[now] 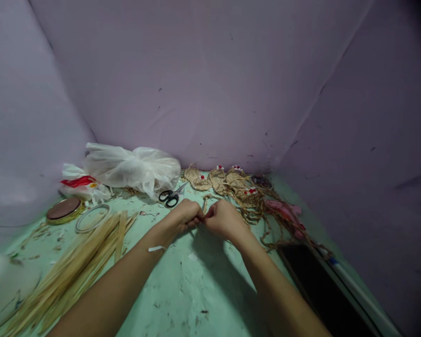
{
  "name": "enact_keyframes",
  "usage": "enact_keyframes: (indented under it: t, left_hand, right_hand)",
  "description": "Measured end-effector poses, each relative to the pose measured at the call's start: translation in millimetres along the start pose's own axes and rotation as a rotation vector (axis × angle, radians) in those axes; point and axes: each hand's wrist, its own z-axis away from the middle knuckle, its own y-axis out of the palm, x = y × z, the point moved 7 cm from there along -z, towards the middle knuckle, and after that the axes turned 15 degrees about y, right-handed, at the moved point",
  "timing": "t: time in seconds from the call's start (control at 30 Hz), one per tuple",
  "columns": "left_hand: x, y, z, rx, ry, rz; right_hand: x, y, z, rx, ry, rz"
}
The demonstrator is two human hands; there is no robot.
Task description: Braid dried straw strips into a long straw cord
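Note:
My left hand [186,216] and my right hand [225,218] meet over the middle of the green table, fingertips pinched together. Between them runs a thin brown strand of plant fibre [206,201], part of it looping up behind the fingers; most of it is hidden by my hands. A white tie circles my left wrist. Just beyond the left hand lie black-handled scissors [170,198], blades partly spread. Behind the right hand sit coiled, braided fibre pieces [217,181] with red and white beads.
Flat dry straw strips [80,257] spread across the left side. Behind them are a tape ring [92,218], a round tin [63,209] and a white plastic bag [133,168]. A dark flat device [323,285] and pink item [284,210] lie right. Purple walls enclose the table.

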Motion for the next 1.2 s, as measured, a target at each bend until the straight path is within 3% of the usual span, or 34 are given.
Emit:
enact_keyframes:
  t: [0.13, 0.3, 0.47, 0.53, 0.6, 0.7, 0.93, 1.07, 1.2]
  left_hand:
    - [7.4, -4.2, 0.3, 0.048, -0.044, 0.044]
    - [12.2, -14.0, -3.9, 0.094, 0.06, 0.063]
    - [11.8, -17.4, -5.8, 0.151, 0.143, 0.094]
    - [11.0, -15.5, -5.6, 0.184, 0.153, 0.105]
    - [10.7, -13.4, -5.4, 0.201, 0.15, 0.108]
    - [9.8, -12.6, -6.3, 0.18, 0.15, 0.08]
    - [-5.2, -23.0, -5.1, 0.049, 0.253, -0.288]
    - [-16.3, -26.6, 3.3, 0.0, 0.276, -0.545]
    - [-30.9, -17.9, 20.8, -0.074, 0.286, -0.782]
  right_hand:
    - [6.8, 4.8, 2.9, -0.001, -0.094, -0.051]
    - [3.2, 19.7, -5.5, 0.257, -0.161, -0.243]
    - [-24.5, -1.0, -27.6, 0.144, 0.079, -0.638]
    - [-26.8, 7.9, -25.9, 0.262, 0.201, -0.767]
    - [-19.7, 24.8, -17.3, 0.465, 0.275, -0.851]
    - [-7.5, 43.1, -5.3, 0.662, 0.272, -0.896]
    - [-18.0, 47.5, -15.9, 0.502, 0.255, -0.755]
    - [-17.1, 46.6, -16.8, 0.463, 0.251, -0.821]
    - [-15.4, 46.0, -14.7, 0.433, 0.26, -0.87]
